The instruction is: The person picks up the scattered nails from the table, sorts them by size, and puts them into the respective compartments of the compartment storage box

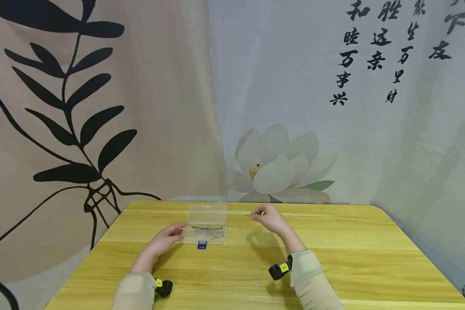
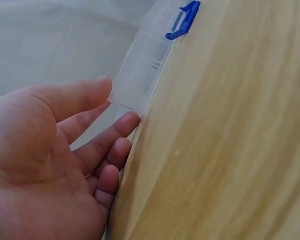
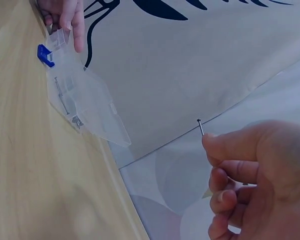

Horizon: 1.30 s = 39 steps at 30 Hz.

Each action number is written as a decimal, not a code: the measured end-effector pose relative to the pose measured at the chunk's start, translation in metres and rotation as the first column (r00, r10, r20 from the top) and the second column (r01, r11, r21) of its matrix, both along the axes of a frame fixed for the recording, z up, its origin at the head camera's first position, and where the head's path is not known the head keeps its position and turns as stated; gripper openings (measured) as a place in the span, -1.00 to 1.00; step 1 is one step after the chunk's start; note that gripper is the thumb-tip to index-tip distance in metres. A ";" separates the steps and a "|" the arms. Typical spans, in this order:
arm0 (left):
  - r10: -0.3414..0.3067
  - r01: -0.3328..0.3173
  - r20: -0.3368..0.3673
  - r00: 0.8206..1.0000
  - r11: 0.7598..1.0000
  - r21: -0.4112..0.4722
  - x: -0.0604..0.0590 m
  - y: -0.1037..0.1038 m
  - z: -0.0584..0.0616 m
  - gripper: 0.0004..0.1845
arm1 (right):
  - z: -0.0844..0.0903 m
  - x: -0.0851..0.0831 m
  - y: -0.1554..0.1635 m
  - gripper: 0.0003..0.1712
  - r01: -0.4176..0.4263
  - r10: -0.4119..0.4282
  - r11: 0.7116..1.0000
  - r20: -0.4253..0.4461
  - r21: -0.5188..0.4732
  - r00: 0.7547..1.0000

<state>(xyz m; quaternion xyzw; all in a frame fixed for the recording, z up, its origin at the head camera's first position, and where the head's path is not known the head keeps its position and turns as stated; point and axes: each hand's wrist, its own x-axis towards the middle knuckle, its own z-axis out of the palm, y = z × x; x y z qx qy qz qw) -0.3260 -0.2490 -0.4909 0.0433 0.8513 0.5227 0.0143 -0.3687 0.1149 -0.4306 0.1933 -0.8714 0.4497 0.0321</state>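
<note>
A clear plastic box [image 1: 206, 224] with its lid raised and a blue latch [image 1: 202, 244] lies on the wooden table [image 1: 333, 267]. Thin dark nails lie inside it. My left hand [image 1: 169, 237] touches the box's left end with relaxed fingers [image 2: 121, 125] against its wall [image 2: 140, 75]. My right hand [image 1: 268, 217] hovers to the right of the box and pinches a thin dark nail [image 3: 201, 127] between thumb and forefinger [image 3: 229, 145], its head pointing toward the box [image 3: 82, 97].
Printed fabric backdrops hang behind the table: a leaf pattern [image 1: 73, 112] at the left, a lotus flower [image 1: 275, 165] and calligraphy at the right. Black wrist cameras [image 1: 280, 269] sit on both forearms.
</note>
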 end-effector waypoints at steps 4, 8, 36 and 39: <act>0.002 -0.002 0.008 1.000 1.000 -0.006 -0.001 0.000 0.001 -0.50 | 0.004 0.003 0.002 -0.90 -0.002 0.002 1.000 -0.006 -0.014 1.000; -0.001 0.001 0.008 1.000 1.000 -0.006 0.000 0.000 0.000 -0.49 | 0.010 0.007 0.004 -0.91 -0.014 0.014 0.999 -0.015 -0.037 1.000; -0.008 0.008 0.002 1.000 1.000 0.002 0.003 0.001 0.000 -0.49 | -0.011 0.000 -0.009 -0.87 -0.066 0.067 0.998 0.024 -0.016 0.997; -0.002 0.002 -0.005 1.000 1.000 -0.011 0.003 0.002 0.000 -0.49 | -0.015 -0.001 -0.014 -0.87 -0.085 0.085 0.996 0.003 -0.005 0.996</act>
